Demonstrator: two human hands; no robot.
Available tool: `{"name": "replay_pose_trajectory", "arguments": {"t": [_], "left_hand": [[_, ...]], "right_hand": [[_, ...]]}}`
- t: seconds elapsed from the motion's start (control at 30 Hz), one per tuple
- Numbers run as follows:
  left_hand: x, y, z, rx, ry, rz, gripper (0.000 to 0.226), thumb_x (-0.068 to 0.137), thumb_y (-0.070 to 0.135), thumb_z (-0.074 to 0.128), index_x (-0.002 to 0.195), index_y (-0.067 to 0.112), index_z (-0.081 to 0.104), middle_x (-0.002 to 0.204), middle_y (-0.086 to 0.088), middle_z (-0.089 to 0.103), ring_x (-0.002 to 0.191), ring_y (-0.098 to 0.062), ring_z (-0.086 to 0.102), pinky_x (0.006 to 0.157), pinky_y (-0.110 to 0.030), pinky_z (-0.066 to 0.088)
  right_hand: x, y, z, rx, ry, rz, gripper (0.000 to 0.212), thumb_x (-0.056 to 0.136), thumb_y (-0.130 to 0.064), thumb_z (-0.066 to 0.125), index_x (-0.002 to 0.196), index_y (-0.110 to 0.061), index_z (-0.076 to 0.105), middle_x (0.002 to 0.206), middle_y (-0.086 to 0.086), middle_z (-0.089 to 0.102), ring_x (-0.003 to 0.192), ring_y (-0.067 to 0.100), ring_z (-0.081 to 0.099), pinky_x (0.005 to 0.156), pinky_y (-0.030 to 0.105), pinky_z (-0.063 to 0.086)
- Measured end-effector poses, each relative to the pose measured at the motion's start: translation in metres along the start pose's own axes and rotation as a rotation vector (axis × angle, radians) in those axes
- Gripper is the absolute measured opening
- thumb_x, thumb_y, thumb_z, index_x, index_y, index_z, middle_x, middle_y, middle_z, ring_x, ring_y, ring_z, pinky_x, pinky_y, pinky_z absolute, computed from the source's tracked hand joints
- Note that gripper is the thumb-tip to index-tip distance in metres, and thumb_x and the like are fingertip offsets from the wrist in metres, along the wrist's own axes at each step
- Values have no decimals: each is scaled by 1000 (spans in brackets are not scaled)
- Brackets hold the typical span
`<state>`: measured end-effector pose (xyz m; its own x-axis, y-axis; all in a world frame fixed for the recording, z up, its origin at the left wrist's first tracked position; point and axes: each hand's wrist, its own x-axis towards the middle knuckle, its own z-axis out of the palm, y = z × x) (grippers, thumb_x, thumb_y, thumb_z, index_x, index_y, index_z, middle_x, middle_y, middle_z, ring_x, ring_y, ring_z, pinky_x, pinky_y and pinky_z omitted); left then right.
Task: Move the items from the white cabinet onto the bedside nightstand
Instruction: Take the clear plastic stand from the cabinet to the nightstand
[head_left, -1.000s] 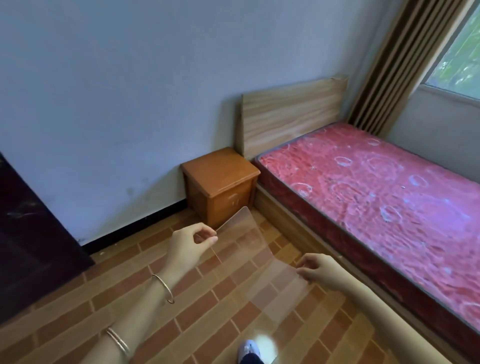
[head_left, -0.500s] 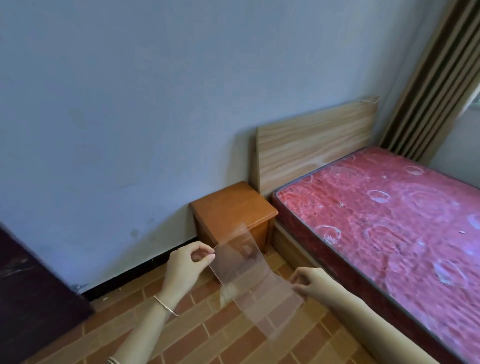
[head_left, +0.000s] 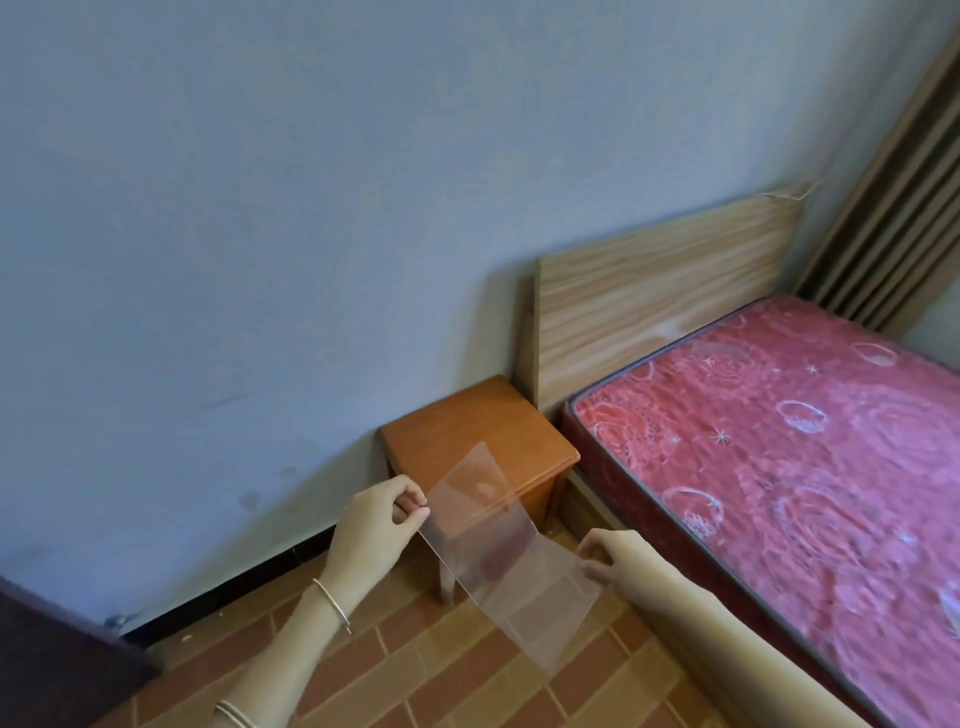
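A clear, bent plastic sheet (head_left: 506, 558) hangs in the air in front of me, held at both sides. My left hand (head_left: 371, 530) pinches its left edge between thumb and fingers. My right hand (head_left: 615, 561) pinches its right edge. The orange wooden nightstand (head_left: 467, 431) stands just beyond the sheet, against the wall and beside the bed; its top is bare. The sheet's upper corner overlaps the nightstand's front in this view. The white cabinet is out of view.
A bed with a red patterned mattress (head_left: 779, 457) and a light wooden headboard (head_left: 660, 291) fills the right side. A dark piece of furniture (head_left: 57, 660) sits at the lower left. The floor is brown brick-pattern tile (head_left: 415, 675). Striped curtains (head_left: 893, 208) hang at the far right.
I have come closer to the nightstand with the sheet still held in both hands. The view has swung left, so the window has left the frame and the nightstand looks larger.
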<state>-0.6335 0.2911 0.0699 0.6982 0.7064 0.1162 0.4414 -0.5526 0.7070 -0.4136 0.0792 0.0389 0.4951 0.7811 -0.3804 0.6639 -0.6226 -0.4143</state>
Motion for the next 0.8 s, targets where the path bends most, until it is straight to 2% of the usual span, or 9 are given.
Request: {"name": "replay_pose_trajectory", "arguments": {"t": [0.07, 0.13, 0.23, 0.37, 0.47, 0.6, 0.73, 0.8], "left_hand": [[31, -8, 0, 27, -27, 11, 19, 79, 21, 70, 70, 30, 56, 68, 14, 62, 62, -2, 58, 63, -25, 49], [64, -18, -1, 27, -51, 18, 19, 79, 22, 70, 70, 31, 55, 68, 15, 62, 62, -2, 58, 66, -29, 50], [114, -35, -6, 38, -77, 21, 18, 79, 23, 70, 71, 31, 56, 69, 15, 63, 63, -2, 59, 65, -26, 49], [160, -58, 0, 3, -90, -47, 17, 78, 22, 71, 71, 30, 58, 71, 12, 65, 64, -2, 60, 62, -20, 47], [192, -74, 11, 3, -93, -103, 17, 78, 24, 72, 70, 32, 59, 71, 14, 66, 65, 1, 60, 59, -13, 41], [236, -85, 30, 34, -50, -174, 15, 78, 25, 71, 71, 33, 60, 71, 16, 65, 66, 5, 58, 56, -6, 35], [270, -89, 47, 136, -59, -177, 9, 80, 29, 69, 75, 29, 61, 74, 17, 64, 65, 7, 55, 55, -5, 32], [288, -96, 54, 208, -48, -173, 8, 83, 28, 66, 78, 27, 61, 77, 15, 63, 65, 4, 55, 58, -9, 36]], "right_hand": [[24, -4, -6, -26, -2, 2, 18, 89, -26, 56, 105, -20, 60, 86, -11, 58, 75, 2, 55, 56, 9, 39], [52, -8, -13, -35, -15, 11, 19, 89, -26, 55, 107, -20, 59, 87, -12, 57, 76, 4, 56, 57, 10, 40], [99, -14, -21, -14, -26, 7, 18, 89, -27, 55, 106, -22, 58, 88, -11, 58, 77, 4, 57, 63, 16, 45], [151, -21, -33, 37, -63, 13, 17, 88, -23, 57, 104, -18, 59, 77, -14, 56, 69, 2, 54, 63, 14, 44], [190, -17, -37, 71, -117, 34, 18, 86, -21, 60, 103, -17, 61, 84, -6, 61, 74, 6, 58, 69, 20, 50], [249, -6, -45, 30, -177, -1, 24, 85, -19, 61, 109, -12, 61, 104, 3, 64, 94, 15, 60, 80, 25, 49], [297, 3, -61, -33, -180, -43, 25, 86, -15, 55, 111, -15, 60, 95, -3, 59, 88, 13, 57, 76, 20, 45], [314, 3, -69, -49, -184, -55, 26, 87, -15, 52, 111, -18, 59, 96, -5, 59, 87, 12, 57, 77, 22, 47]]}}
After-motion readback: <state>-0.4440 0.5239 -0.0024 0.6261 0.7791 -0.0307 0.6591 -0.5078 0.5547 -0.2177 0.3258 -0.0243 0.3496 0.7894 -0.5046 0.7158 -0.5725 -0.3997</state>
